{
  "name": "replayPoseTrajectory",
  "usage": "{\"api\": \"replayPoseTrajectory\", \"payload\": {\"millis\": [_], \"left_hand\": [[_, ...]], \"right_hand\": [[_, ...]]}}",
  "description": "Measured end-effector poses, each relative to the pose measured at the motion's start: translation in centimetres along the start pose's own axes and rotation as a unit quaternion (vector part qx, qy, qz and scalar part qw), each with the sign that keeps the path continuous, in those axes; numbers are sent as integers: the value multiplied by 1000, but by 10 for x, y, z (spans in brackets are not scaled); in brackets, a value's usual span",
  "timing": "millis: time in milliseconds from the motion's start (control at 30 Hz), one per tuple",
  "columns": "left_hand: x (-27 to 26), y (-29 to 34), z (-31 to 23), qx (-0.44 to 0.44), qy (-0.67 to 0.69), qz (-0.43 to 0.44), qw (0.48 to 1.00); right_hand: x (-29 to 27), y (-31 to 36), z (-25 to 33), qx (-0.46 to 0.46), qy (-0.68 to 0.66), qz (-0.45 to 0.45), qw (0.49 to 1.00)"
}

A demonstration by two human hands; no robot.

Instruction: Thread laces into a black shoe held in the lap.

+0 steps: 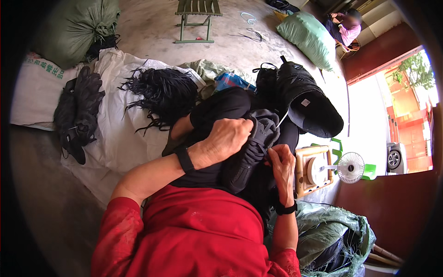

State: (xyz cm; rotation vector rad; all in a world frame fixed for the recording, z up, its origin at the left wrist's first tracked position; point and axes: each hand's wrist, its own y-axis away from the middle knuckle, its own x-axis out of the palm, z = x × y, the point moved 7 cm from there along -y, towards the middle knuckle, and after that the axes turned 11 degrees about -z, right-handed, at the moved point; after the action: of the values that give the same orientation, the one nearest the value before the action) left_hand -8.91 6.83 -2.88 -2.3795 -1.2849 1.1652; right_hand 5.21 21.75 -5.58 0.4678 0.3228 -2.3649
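Note:
A black lace-up shoe [244,159], apparently a soft upper, lies across my lap with its toe toward me. My left hand [226,141] is closed in a fist against its left side, near the tongue; what the fingers hold is hidden. At the lacing on the right side, my right hand [282,168] pinches with thumb and finger, touching the shoe. Just beyond my knees rests a group of black shoes [300,87]. To the left, a heap of black laces [161,92] is spread on a white sheet [120,143].
More black shoe pieces [78,111] lie at left beside stuffed sacks [69,32]. A folding stool [198,21] stands ahead. On the right are a bamboo stool [302,171], a small fan [350,167] and an open green sack [323,231]. Another person [346,30] sits far right.

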Motion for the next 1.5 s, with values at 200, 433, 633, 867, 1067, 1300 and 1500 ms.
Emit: {"api": "replayPoseTrajectory", "payload": {"millis": [200, 433, 633, 867, 1067, 1300, 1500], "left_hand": [[16, 0, -40, 292, -178, 60, 938], [8, -28, -22, 322, 14, 203, 925], [1, -29, -16, 268, 48, 166, 948], [25, -33, -13, 191, 6, 284, 940], [38, -22, -16, 148, 15, 243, 959], [56, -15, -18, 43, 88, 261, 960], [68, -9, -21, 64, -17, 250, 966]], "right_hand": [[-1, -2, 10, 10, 35, 19, 999], [3, -15, 61, -416, 312, 71, 851], [-8, -25, 47, -404, 288, 157, 854], [4, -24, 50, -292, 180, 142, 928], [-25, -44, -1, 122, -268, -88, 952], [-98, -97, 108, -123, -85, -23, 989], [-338, -106, 246, -335, 301, -343, 824]]}}
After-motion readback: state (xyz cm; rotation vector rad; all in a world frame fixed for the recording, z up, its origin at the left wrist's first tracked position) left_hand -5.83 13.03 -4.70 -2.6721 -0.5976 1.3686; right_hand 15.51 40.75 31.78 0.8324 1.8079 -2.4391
